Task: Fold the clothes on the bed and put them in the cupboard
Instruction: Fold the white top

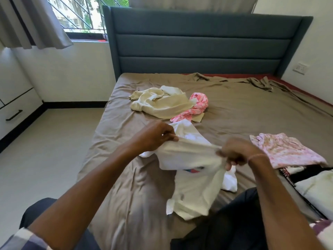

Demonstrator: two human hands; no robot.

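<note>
White shirt (pixel 189 156) is held up over the near-middle of the bed (pixel 129 204), stretched between both hands. Left hand (pixel 155 136): grip pinching the shirt's top edge, thumb against curled fingers. Right hand (pixel 236 152): motion-blurred, but grip curled round the other end of the same edge. Thin band (pixel 256 156) on that wrist. Fabric between the hands is taut. The rest hangs down and lies crumpled on the brown sheet (pixel 234 109), lower end near the person's dark trousers (pixel 234 224). Some red and blue print shows under the fold, too small to read.

Other clothes on the bed:
- Cream garment (pixel 162 103): unfolded heap, farther up, left of centre.
- Pink-white cloth (pixel 197 105): twisted, touching the cream garment on its right side. A small tan piece pokes out below it; can't tell what that is.
- Floral piece (pixel 288 152): pale pink, on the right, laid roughly flat on top of a black-and-white item (pixel 295 171).
- White padded thing (pixel 317 188): at the right edge, nearer than the floral piece, partly cut off.

Sheet is wrinkled and pulled loose at the far right corner, red mattress (pixel 306 87) showing there. Blue-grey padded headboard (pixel 198 46) at the far end. Window (pixel 77 15) with grille and grey curtain (pixel 36 24) far left. White drawer unit (pixel 16 105) with black handle at the left edge, across the floor from the bed. Wall socket (pixel 300 68) on the right wall beside the headboard. Checked sleeve (pixel 23 239) on the left arm, bottom left.
</note>
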